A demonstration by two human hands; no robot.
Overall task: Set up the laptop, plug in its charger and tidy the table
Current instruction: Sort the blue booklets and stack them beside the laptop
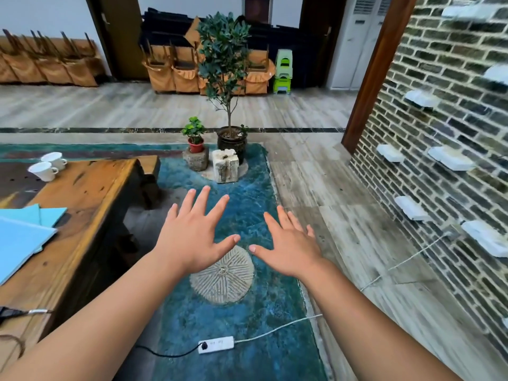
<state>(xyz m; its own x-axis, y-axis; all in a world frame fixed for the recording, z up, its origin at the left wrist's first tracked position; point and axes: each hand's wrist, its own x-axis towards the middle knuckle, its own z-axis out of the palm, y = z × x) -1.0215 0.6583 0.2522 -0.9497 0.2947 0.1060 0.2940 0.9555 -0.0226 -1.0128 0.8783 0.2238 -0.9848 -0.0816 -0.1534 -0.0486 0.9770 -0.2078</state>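
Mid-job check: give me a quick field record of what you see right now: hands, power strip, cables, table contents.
left hand: open, fingers spread, empty, held over the floor
right hand: open, fingers spread, empty
power strip: white, on the blue rug, near bottom of view
black plug: seated in the strip's left end, black cable trails left
white cord: runs from the strip right toward the brick wall
wooden table: at left
cups: two white, far end of table
blue folders: on table's left edge
laptop: not in view
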